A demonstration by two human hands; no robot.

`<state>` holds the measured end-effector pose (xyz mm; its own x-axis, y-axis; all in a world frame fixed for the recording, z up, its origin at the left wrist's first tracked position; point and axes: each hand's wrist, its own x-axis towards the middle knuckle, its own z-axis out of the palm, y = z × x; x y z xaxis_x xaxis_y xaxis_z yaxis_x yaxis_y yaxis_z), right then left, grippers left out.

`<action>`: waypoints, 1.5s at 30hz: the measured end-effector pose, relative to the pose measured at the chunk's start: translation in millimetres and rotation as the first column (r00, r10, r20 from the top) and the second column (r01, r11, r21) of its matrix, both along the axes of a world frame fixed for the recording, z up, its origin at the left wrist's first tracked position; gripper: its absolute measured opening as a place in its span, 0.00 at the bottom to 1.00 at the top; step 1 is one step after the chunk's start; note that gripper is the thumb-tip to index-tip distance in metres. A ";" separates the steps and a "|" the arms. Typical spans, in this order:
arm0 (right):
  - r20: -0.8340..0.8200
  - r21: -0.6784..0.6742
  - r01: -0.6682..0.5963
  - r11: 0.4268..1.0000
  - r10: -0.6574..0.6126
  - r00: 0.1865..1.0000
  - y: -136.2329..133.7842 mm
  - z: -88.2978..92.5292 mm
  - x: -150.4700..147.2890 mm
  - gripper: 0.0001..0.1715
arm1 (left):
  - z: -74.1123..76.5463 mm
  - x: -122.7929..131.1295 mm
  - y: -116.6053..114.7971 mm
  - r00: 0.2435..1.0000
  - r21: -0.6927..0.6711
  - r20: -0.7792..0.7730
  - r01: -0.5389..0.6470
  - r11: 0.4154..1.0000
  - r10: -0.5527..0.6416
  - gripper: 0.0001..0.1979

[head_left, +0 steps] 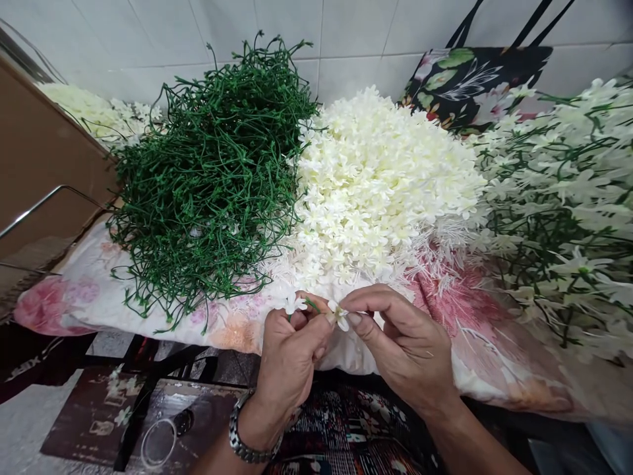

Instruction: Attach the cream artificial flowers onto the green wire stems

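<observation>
On the cloth (47,307) before us, stems (212,178) lie left of loose blossoms (386,178). We see stemmed flowers (568,198) farther right, a wall (356,33) behind them all.

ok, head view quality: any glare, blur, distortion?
Head view: white blossom pile very bright, petal detail paling; green stems much darker; glint on metal rod; wide-angle stretch toward the edges, flowers at far right softer; left hand and right hand fairly sharp.
</observation>
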<state>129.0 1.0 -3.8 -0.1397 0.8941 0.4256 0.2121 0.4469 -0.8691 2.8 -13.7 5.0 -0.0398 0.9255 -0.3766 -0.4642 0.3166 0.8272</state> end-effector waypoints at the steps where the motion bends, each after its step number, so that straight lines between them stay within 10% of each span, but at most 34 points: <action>1: 0.001 0.007 0.005 1.000 -0.005 1.000 0.1 -0.4 -0.1 0.07 | -1.8 0.1 -1.0 1.000 0.013 -0.008 0.005 1.000 -0.005 0.10; 13: 0.136 0.125 -0.020 0.992 0.003 0.991 -2.9 1.5 4.1 0.10 | -16.6 -4.3 -9.6 0.968 0.340 -0.238 0.009 0.940 0.077 0.02; 34: 0.093 0.225 -0.092 0.970 0.073 0.993 -9.7 0.8 -1.6 0.15 | -17.6 -5.1 -5.5 0.997 0.217 -0.066 -0.024 0.976 0.039 0.08; 45: 0.260 0.139 -0.060 0.989 0.022 0.965 -12.9 5.5 4.5 0.09 | -15.0 -14.3 -17.9 0.878 0.469 -0.450 0.077 0.880 0.164 0.11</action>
<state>133.5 -11.9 1.7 -0.2962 0.8172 0.4944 0.3986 0.5762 -0.7136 -11.5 -31.6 -10.0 -0.1419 0.9758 0.1662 0.0077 -0.1669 0.9860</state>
